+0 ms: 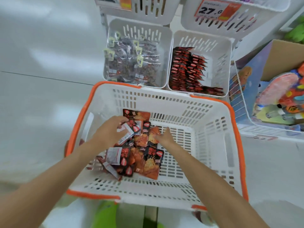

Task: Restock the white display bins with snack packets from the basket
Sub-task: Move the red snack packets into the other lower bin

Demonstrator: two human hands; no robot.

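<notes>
Snack packets (131,129) are clutched in the left hand (110,130), likely gathered for the far right bin (218,63); the right hand's (165,137) grasp cannot be told.

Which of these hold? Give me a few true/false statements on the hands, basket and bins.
1. The left hand grips black-and-red foil snack packets inside the white plastic basket with orange rim. True.
2. The right hand is placing a packet into a bin. False: it is down in the basket, at the loose packets.
3. The right-side white slotted plastic bin holds stacked black-and-red packets. True.
4. The left-side white slotted bin is empty. False: it holds clear bags of dark snacks.
</notes>
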